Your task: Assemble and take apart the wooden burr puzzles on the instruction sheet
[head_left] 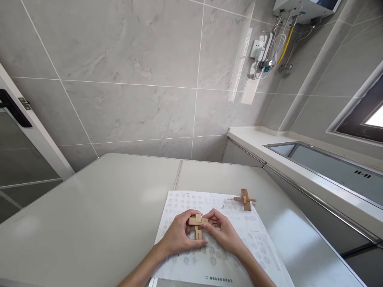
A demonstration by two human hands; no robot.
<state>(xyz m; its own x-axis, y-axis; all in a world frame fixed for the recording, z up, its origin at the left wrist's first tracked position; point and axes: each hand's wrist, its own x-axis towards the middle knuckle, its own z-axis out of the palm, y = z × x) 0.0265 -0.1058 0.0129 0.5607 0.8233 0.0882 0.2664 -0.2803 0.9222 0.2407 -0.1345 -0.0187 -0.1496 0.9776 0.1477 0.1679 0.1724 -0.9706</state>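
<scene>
Above a printed paper sheet, both hands meet around a light wooden block assembly made of interlocking pieces. My left hand wraps its left side, with the thumb stretched below along the lower part. The fingertips of my right hand pinch the right end of the crosswise piece. A block with a groove points down from the assembly towards me. Parts of the assembly are hidden behind the fingers. A darker wooden cross-shaped piece lies at the sheet's upper right corner, touched by neither hand.
The sheet lies on a pale table with a seam. A counter with a sink runs along the right. Behind stands a grey tiled wall; a door is at the left, a water heater at the upper right.
</scene>
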